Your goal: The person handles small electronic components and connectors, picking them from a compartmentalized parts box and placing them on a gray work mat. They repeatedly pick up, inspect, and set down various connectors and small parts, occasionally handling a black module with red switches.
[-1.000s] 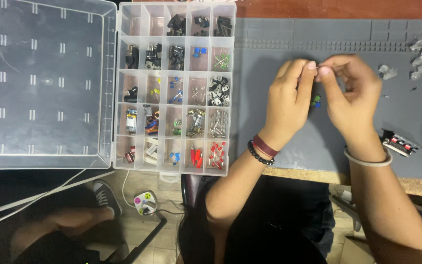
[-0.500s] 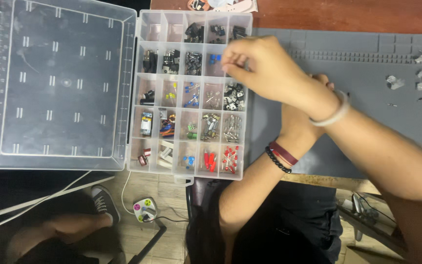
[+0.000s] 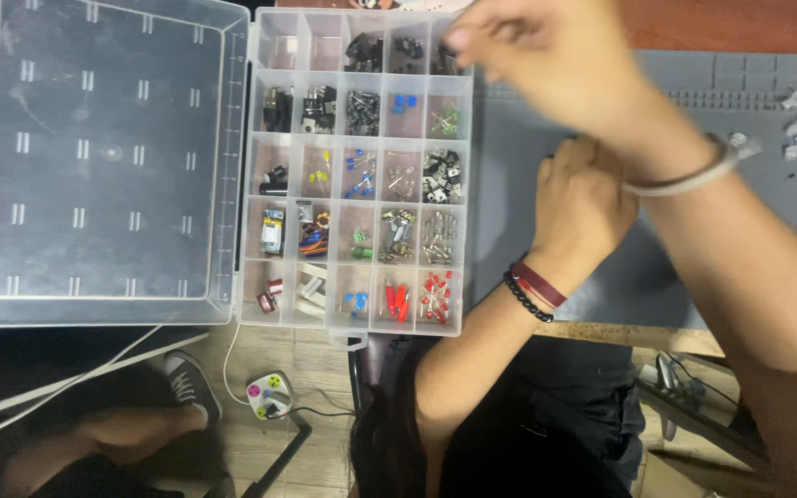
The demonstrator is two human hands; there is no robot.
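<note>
Reaching right hand (image 3: 546,55) over the parts organizer (image 3: 357,171), grip blurred, cannot tell; left hand (image 3: 583,203) fisted on grey mat (image 3: 767,203), contents hidden.

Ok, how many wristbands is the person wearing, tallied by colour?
Red band, left wrist: 1
Black beaded band, left wrist: 1
Pale bangle, right wrist: 1
Total: 3
</note>
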